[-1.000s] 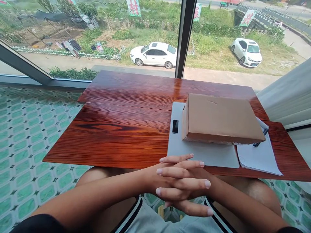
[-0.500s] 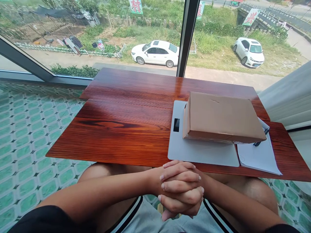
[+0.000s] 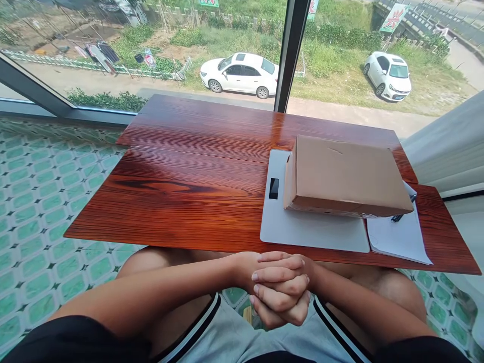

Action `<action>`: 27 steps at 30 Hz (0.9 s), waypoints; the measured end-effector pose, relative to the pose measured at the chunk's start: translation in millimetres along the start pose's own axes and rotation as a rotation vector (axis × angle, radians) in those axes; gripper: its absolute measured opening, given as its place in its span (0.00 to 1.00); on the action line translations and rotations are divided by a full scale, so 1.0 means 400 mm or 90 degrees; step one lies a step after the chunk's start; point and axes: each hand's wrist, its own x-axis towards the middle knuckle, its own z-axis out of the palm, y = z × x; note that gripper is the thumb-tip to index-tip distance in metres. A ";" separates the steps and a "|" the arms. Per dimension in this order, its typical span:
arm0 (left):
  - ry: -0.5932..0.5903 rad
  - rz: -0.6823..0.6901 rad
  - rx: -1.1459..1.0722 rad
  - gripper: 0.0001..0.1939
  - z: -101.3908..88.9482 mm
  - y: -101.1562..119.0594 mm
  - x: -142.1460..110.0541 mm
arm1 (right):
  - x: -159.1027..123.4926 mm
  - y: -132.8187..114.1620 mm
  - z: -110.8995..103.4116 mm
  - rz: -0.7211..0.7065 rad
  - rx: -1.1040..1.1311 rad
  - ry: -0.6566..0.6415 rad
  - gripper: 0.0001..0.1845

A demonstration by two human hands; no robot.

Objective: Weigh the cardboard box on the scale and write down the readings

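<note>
My two-handed grip (image 3: 282,288), laced and pressed together, holds no object. At its one o'clock, the cardboard box (image 3: 351,174) sits untouched, apparently unopened.

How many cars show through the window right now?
2: one white car beside the dark window post, on its left; another white car right of the post, on the grass. Others may be hidden.
</note>
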 end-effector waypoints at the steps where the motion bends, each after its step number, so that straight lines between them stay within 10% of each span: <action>1: 0.002 0.009 0.012 0.33 0.005 0.000 0.002 | -0.023 -0.009 0.016 0.025 0.004 0.013 0.44; 5: 0.221 0.044 0.079 0.29 0.093 0.043 0.062 | -0.069 -0.073 0.124 0.021 -0.121 0.187 0.44; 9: 1.024 -0.158 0.285 0.18 0.223 0.134 0.187 | -0.002 -0.153 0.248 -0.142 -0.460 0.638 0.29; 12: 1.324 -0.226 0.577 0.09 0.258 0.175 0.243 | 0.050 -0.187 0.286 -0.190 -0.577 0.717 0.17; 17: 1.417 -0.184 0.825 0.12 0.227 0.167 0.237 | 0.061 -0.184 0.274 -0.197 -0.619 0.753 0.11; 27: 1.390 -0.405 0.605 0.10 0.263 0.168 0.239 | 0.080 -0.155 0.302 -0.236 -0.615 0.818 0.10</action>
